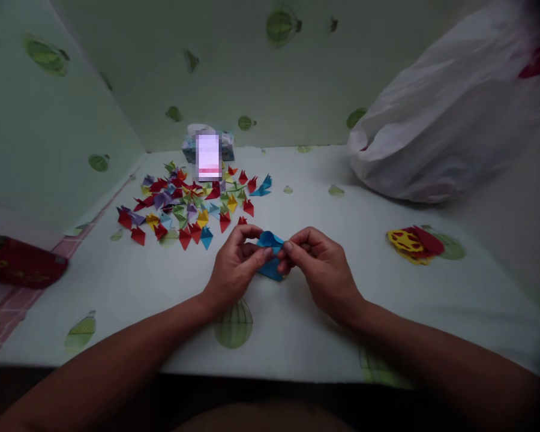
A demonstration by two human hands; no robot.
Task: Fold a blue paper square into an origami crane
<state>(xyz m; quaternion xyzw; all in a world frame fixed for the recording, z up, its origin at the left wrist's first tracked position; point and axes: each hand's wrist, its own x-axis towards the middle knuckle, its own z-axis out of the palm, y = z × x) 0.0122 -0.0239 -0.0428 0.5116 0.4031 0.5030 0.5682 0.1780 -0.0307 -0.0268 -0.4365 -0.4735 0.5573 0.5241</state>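
Both hands are pinching a blue folded paper (270, 252) at table centre: the left hand (234, 267) is gripping its nine o'clock edge, the right hand (321, 267) its three o'clock edge. Folded paper pieces (193, 201) are lying at eleven o'clock; a white plastic bag (450, 120) is sitting at two o'clock.

Home craft corner: a table (387, 336) under balloon-print cloth, folded paper pieces (193, 204) heaped left of a white plastic bag (450, 132), tissue box (225, 144) behind the heap.
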